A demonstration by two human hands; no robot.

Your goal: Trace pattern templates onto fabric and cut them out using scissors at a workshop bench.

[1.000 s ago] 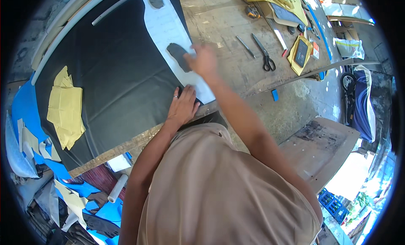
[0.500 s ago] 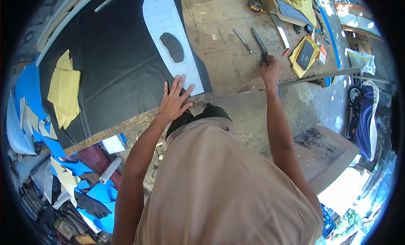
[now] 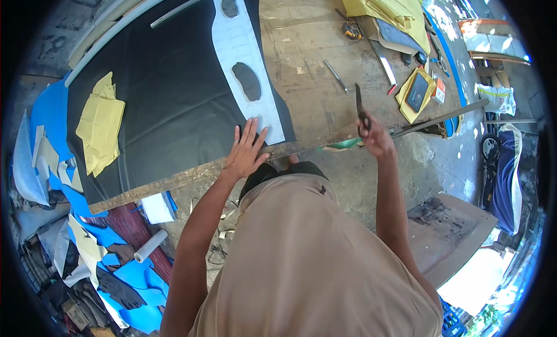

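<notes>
My left hand [image 3: 246, 153] lies with its fingers spread over the near end of a long white pattern piece [image 3: 271, 117] with two oval cut-outs. Beneath the pattern is a large black sheet of material [image 3: 174, 119], leather-like, that reaches the table's near edge. Over the near edge, farther right, my right hand [image 3: 377, 138] is closed round the handles of dark scissors [image 3: 359, 102], whose blades point away from me. A slim pen-like tool [image 3: 336, 76] rests on the wooden table [image 3: 307, 110] left of the blades.
Crumpled yellow paper [image 3: 101, 127] lies on the black sheet. At the right are a phone [image 3: 418, 93], a metal ruler [image 3: 385, 66], a tape measure [image 3: 350, 30] and folded yellow material [image 3: 389, 9]. Blue scraps [image 3: 139, 276] are heaped at the lower left; a brown board [image 3: 452, 232] stands lower right.
My right hand has lifted the scissors off the table and drawn them toward me. My left hand still lies on the pattern. The whole view has shifted slightly.
</notes>
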